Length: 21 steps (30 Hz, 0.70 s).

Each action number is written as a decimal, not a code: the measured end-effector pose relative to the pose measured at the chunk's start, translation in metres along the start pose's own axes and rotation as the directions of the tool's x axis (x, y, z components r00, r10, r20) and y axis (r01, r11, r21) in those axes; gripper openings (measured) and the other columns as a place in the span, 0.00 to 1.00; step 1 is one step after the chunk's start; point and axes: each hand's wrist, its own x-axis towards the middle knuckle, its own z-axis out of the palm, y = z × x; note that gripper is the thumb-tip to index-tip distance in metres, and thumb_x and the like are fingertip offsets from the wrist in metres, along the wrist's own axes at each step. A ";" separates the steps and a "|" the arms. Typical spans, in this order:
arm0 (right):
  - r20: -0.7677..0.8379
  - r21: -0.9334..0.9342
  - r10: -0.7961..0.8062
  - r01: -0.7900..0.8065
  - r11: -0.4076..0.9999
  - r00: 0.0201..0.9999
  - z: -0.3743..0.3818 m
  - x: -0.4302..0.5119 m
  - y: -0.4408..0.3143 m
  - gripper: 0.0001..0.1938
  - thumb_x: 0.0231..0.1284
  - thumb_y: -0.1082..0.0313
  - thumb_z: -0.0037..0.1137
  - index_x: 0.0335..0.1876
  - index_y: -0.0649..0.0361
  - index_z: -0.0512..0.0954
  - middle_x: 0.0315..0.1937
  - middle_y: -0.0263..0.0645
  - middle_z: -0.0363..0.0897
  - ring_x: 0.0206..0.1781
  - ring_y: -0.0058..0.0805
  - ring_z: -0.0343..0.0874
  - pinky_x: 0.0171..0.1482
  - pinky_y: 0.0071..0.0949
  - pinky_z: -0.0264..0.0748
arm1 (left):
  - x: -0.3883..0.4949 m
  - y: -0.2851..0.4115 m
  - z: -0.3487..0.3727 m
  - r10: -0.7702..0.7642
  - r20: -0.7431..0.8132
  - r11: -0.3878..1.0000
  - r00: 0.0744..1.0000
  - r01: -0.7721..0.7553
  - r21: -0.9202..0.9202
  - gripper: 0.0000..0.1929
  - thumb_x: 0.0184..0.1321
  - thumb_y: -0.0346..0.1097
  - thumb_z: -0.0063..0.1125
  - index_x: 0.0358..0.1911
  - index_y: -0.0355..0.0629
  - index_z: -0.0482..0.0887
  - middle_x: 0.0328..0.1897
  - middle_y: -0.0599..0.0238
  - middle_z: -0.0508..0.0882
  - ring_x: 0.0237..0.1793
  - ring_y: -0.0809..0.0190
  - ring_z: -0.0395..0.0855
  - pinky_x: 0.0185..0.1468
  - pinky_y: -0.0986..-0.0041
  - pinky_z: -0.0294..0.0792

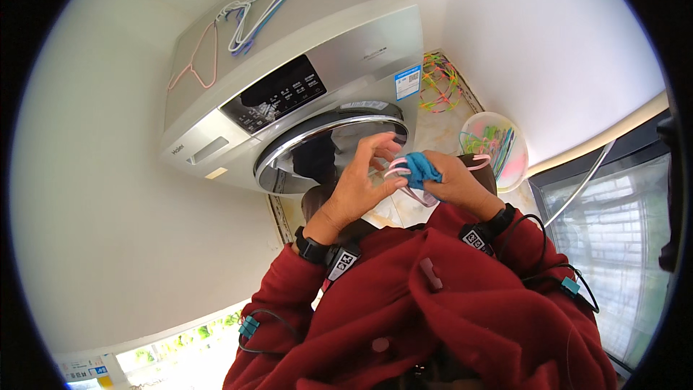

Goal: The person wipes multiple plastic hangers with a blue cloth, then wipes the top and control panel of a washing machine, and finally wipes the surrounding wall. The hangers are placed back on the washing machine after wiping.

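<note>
Above my lap, my right hand (460, 181) grips a small bunched blue cloth (420, 169). Pink plastic rods, apparently from a hanger (399, 168), curve out on the cloth's left side. Another pink curved end (481, 161) shows beyond my right hand, and whether both belong to one hanger is hidden. My left hand (360, 179) is raised just left of the cloth, fingers spread and curled. Its thumb tip lies close to or against the pink rods.
A Haier front-loading washing machine (346, 65) stands ahead, its round door (330, 154) shut. White and purple hangers (270, 5) and a pink hanger (203, 59) lie on top. At right are a round basin (514, 168) of hangers, colourful netted rods (441, 84), and a dark-framed glass panel (612, 211).
</note>
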 end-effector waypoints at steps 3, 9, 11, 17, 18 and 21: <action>0.067 -0.049 -0.002 0.005 0.999 0.998 0.008 0.000 0.002 0.16 0.49 0.72 0.56 0.46 0.60 0.76 0.35 0.46 0.79 0.38 0.45 0.78 0.46 0.33 0.74 | 0.007 0.012 0.001 -0.212 0.221 0.975 0.952 0.191 0.113 0.25 0.60 0.32 0.65 0.61 0.43 0.70 0.51 0.62 0.80 0.51 0.62 0.80 0.55 0.73 0.72; 0.041 -0.356 -0.034 0.047 0.933 0.999 0.018 0.000 0.030 0.14 0.51 0.70 0.58 0.44 0.61 0.73 0.39 0.48 0.78 0.47 0.51 0.78 0.45 0.44 0.73 | -0.007 0.009 0.009 -0.376 0.244 0.884 0.894 0.425 -0.194 0.16 0.66 0.32 0.58 0.55 0.40 0.73 0.33 0.68 0.80 0.32 0.72 0.76 0.40 0.78 0.70; 0.036 -0.446 -0.094 0.100 0.890 0.995 0.015 0.004 0.034 0.14 0.52 0.69 0.57 0.45 0.61 0.72 0.39 0.48 0.77 0.47 0.51 0.78 0.45 0.45 0.73 | -0.014 0.006 0.007 -0.386 0.133 0.876 0.913 0.408 -0.257 0.15 0.66 0.32 0.57 0.54 0.40 0.74 0.31 0.71 0.79 0.30 0.73 0.74 0.38 0.80 0.68; -0.194 0.220 0.337 -0.294 0.930 0.921 -0.030 0.005 0.011 0.23 0.57 0.66 0.64 0.58 0.64 0.75 0.38 0.41 0.84 0.42 0.22 0.81 0.47 0.30 0.78 | -0.028 -0.009 -0.007 -0.415 -0.116 0.731 0.902 0.255 -0.633 0.07 0.67 0.32 0.58 0.45 0.41 0.78 0.27 0.76 0.75 0.25 0.76 0.65 0.32 0.83 0.60; -0.304 0.345 0.318 -0.207 0.915 0.898 -0.035 0.004 0.005 0.22 0.58 0.68 0.62 0.58 0.64 0.75 0.39 0.41 0.84 0.42 0.24 0.81 0.48 0.31 0.78 | -0.029 -0.012 -0.006 -0.432 -0.174 0.759 0.885 0.253 -0.600 0.05 0.68 0.32 0.58 0.42 0.42 0.78 0.25 0.78 0.72 0.24 0.77 0.63 0.31 0.83 0.58; -0.423 0.201 0.203 -0.127 0.971 0.883 -0.036 0.006 -0.009 0.20 0.59 0.73 0.59 0.59 0.63 0.74 0.44 0.44 0.82 0.46 0.26 0.81 0.52 0.32 0.77 | -0.027 -0.015 -0.002 -0.396 -0.159 0.762 0.904 0.227 -0.607 0.03 0.68 0.32 0.57 0.40 0.43 0.77 0.23 0.79 0.70 0.22 0.78 0.61 0.29 0.83 0.56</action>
